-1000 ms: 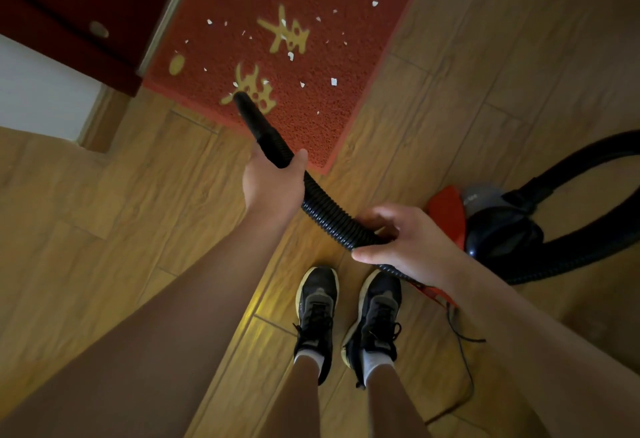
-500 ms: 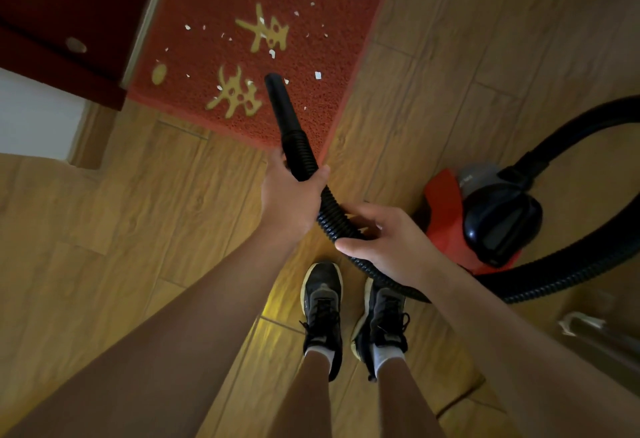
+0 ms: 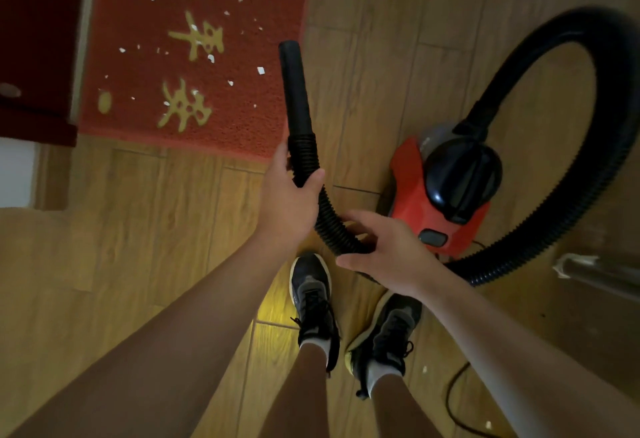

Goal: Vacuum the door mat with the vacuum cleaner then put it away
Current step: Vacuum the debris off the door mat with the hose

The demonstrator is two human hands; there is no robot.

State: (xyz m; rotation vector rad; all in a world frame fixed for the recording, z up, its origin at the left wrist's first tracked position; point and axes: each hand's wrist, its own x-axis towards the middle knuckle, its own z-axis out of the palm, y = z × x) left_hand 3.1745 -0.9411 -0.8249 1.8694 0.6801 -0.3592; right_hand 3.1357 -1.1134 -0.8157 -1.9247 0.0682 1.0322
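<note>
Holding the hose (image 3: 329, 217), left hand (image 3: 289, 200) wraps it by the nozzle (image 3: 294, 87), right hand (image 3: 389, 255) curls round lower. Swing that nozzle to 10 o'clock, low over the door mat (image 3: 242, 118).

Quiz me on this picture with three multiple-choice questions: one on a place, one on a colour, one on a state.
1. Where does the vacuum cleaner stand? A on the wooden floor beside the mat B on the mat C on a shelf
2. What colour is the mat? A blue B red C grey
3. What is the left hand doing? A hanging free B pressing the mat C gripping the hose
Answers: 1 A, its red body sits on the wooden floor. 2 B, red with gold signs. 3 C, its fingers curl round the hose.
</note>
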